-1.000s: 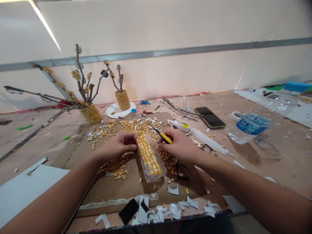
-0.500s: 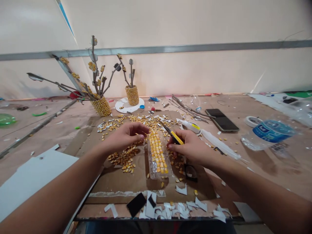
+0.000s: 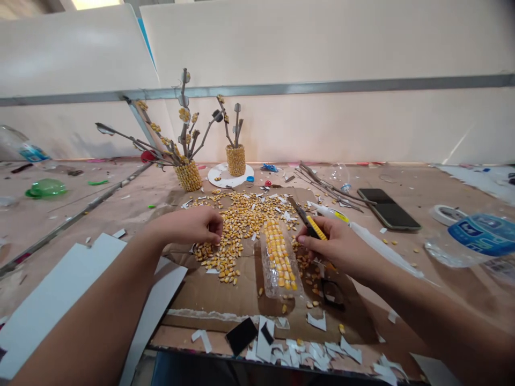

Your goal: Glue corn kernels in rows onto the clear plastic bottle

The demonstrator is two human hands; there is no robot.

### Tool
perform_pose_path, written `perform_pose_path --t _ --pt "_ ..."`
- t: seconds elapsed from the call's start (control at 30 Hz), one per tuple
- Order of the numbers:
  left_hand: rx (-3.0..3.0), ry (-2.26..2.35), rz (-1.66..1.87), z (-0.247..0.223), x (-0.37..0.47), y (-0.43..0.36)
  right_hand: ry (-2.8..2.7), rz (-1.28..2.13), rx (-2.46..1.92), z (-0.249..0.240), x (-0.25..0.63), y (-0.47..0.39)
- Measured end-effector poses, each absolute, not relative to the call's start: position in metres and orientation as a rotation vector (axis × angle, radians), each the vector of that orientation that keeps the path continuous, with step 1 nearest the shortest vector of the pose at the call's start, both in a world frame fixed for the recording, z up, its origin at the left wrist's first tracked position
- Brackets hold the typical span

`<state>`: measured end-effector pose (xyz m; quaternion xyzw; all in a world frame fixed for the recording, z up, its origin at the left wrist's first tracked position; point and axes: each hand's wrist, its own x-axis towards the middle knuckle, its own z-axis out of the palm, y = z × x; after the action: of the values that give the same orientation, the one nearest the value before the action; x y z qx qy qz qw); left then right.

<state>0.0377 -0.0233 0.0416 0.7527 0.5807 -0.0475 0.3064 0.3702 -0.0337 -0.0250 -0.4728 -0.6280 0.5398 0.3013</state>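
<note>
My left hand (image 3: 201, 225) is over the left part of the loose corn kernels (image 3: 237, 220), its fingers curled together; whatever is between the fingertips is too small to tell. In my right hand (image 3: 325, 238) is a yellow and black cutter (image 3: 316, 226), its tip pointing up and left. Between the hands, a clear plastic piece (image 3: 265, 257) with rows of yellow kernels on top lies on the brown cardboard (image 3: 217, 300). My right hand is close to its right edge without holding it.
Behind stand two kernel-covered pots (image 3: 188, 176) with twigs. To the right are a glue bottle (image 3: 328, 212), bare twigs (image 3: 322, 185), a phone (image 3: 388, 208), a tape roll (image 3: 446, 214) and a plastic bottle (image 3: 478, 236). Paper scraps (image 3: 298, 351) litter the front edge; white sheets (image 3: 60, 289) lie left.
My left hand has moved left, away from the plastic piece, to the kernels, and its fingers have closed. The view has shifted to the left. My right hand still holds the cutter.
</note>
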Motion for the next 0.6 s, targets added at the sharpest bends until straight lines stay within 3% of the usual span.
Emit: perform_pose_path --t 0.6 --pt "2.074 1.486 -0.187 0.023 0.045 -0.032 -1.622 1.345 -1.315 -0.010 0.374 -0.035"
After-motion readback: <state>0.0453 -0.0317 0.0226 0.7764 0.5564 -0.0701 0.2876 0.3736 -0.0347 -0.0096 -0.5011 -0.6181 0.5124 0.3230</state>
